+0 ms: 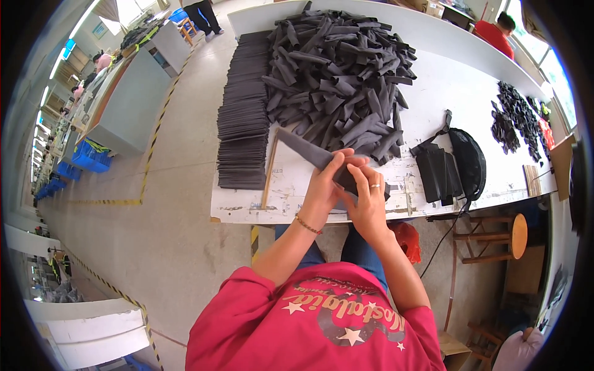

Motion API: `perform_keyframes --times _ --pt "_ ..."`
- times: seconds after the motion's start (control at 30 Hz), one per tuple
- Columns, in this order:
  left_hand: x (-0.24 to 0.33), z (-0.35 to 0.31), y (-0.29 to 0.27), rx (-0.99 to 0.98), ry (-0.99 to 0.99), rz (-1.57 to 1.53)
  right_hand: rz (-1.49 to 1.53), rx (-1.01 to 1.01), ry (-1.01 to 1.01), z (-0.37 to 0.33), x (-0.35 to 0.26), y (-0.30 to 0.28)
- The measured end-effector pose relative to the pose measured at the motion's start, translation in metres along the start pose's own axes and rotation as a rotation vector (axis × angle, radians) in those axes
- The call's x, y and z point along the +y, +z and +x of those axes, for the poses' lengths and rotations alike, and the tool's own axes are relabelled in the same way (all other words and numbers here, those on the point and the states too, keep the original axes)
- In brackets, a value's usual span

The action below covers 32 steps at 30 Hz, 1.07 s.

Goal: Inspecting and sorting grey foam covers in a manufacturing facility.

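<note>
A long dark grey fabric piece [303, 148] is held between both hands above the front of the white table [241, 210]. My left hand [326, 180] is closed round its middle, and one end sticks out to the upper left. My right hand [367, 195] pinches the other end with bent fingers; part of the cloth there is hidden by the fingers. Just beyond lies a big loose heap of similar rolled grey fabric pieces [337, 68]. To its left runs a long, neat row of flat grey pieces [241, 117], packed closely together.
A wooden strip [270, 170] lies beside the row. On the right are a black bag [468, 161], a small stack of dark pieces [436, 175] and more dark cloth bits [520, 117]. A wooden stool [516, 236] stands below the table. A person in red [495, 34] is beyond the table's raised edge.
</note>
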<state>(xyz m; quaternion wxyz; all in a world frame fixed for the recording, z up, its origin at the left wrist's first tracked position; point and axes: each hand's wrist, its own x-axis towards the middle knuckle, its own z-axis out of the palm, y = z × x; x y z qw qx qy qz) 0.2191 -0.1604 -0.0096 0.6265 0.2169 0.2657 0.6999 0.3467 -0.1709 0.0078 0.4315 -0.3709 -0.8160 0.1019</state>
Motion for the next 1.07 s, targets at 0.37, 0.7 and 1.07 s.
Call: perform_keyframes --times 0.37,0.7,1.07 --pt "-0.013 -0.001 -0.008 -0.059 -0.061 -0.221 0.05 -0.129 0.008 -0.006 0.011 -0.011" --pt "-0.038 -0.011 -0.008 -0.008 -0.165 -0.19 0.065 -0.27 0.057 -0.013 0.021 -0.018" --pt "-0.029 -0.001 0.002 0.135 0.118 -0.233 0.209 -0.207 -0.056 -0.003 0.034 -0.012"
